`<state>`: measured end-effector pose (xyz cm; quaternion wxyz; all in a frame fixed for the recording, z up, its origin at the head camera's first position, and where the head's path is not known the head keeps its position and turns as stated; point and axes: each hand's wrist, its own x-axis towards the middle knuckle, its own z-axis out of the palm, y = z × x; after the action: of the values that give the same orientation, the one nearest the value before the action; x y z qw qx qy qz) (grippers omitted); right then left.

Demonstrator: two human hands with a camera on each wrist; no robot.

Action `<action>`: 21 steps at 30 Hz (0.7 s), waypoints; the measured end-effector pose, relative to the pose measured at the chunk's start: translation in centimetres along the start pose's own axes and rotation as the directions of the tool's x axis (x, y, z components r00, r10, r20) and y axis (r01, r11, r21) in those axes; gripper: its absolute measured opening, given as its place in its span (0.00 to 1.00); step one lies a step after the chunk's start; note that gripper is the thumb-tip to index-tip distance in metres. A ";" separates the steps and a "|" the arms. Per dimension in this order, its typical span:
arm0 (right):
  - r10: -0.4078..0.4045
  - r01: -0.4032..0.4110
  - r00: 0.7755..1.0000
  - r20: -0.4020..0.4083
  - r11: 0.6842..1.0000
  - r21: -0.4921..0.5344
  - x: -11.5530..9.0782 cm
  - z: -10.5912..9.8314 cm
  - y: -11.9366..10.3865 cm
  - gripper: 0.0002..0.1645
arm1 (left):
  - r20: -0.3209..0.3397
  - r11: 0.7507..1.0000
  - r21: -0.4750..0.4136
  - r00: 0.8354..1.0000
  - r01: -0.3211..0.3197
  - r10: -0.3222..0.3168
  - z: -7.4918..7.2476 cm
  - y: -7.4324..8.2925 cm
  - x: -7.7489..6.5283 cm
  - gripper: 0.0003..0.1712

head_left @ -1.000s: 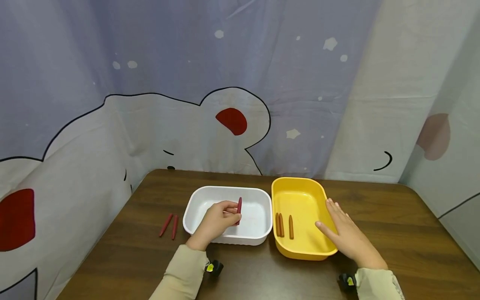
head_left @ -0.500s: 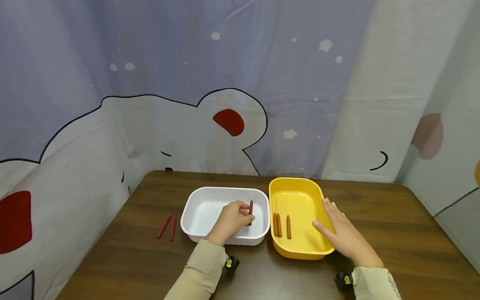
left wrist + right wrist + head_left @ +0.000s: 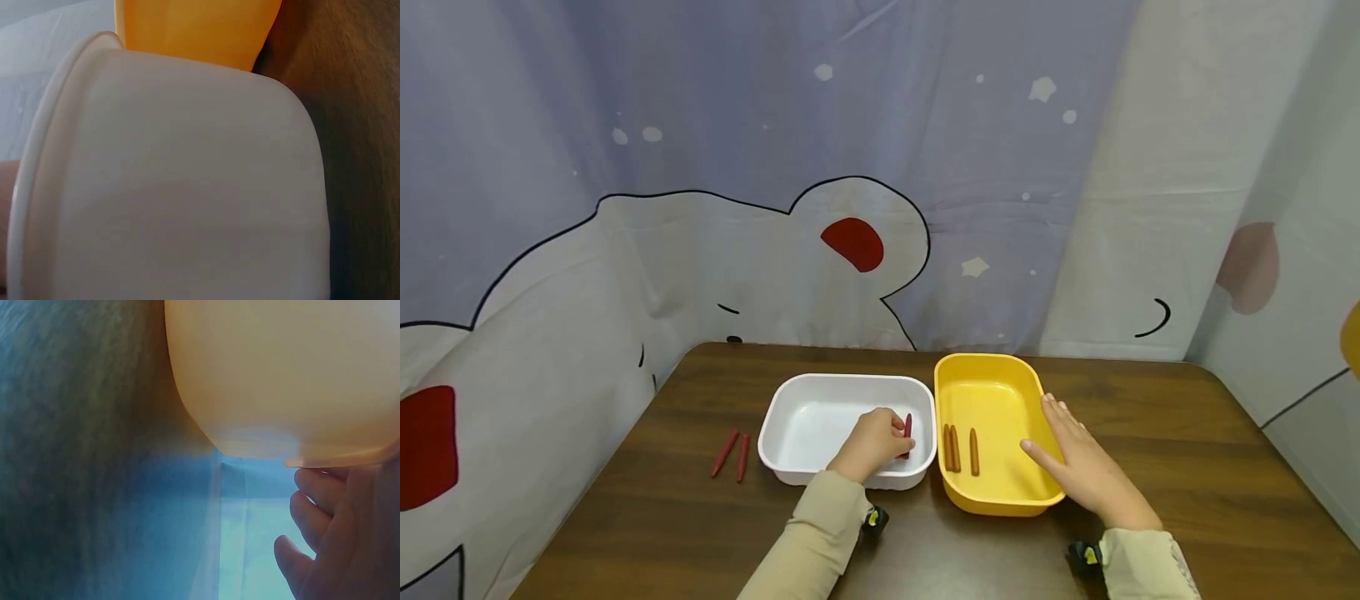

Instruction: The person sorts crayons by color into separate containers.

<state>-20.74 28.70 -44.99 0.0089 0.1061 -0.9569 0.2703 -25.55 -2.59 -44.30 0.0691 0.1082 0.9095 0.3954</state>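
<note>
My left hand point(image 3: 871, 443) pinches a dark red crayon point(image 3: 908, 426), held nearly upright at the right end of the white tub point(image 3: 808, 423). Whether the crayon's lower end touches the tub floor is not clear. In the left wrist view the white tub's outer wall point(image 3: 194, 169) blocks sight of the fingers. My right hand point(image 3: 1088, 471) rests on the right rim of the yellow tub point(image 3: 1000, 400), fingers straight and thumb extended over the inside. Several brown crayons point(image 3: 974, 452) lie along the left side of that tub.
Two red crayons point(image 3: 724, 453) lie side by side on the wooden table point(image 3: 647, 517), left of the white tub. The two tubs stand close together. A printed curtain point(image 3: 760, 275) hangs behind the table and along its sides.
My left hand has moved right inside the white tub and lowered the red crayon towards its right end. My right hand stays at the yellow rim, while the head view shifts slightly.
</note>
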 end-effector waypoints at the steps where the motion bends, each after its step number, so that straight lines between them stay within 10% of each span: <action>1: 0.000 0.000 1.000 0.001 1.000 0.000 0.0 0.0 0.0 0.53 | 0.004 1.000 0.009 1.000 0.003 -0.003 0.0 0.0 0.0 0.13; 21: -0.003 0.003 1.000 -0.011 1.000 -0.004 -0.1 -0.1 -0.1 0.51 | -0.189 0.987 0.053 0.969 -0.154 0.162 -0.7 -0.4 -1.1 0.11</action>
<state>-20.66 28.63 -44.86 0.0146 0.1063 -0.9572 0.2689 -24.73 -3.60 -44.11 -0.0530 0.1428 0.9078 0.3908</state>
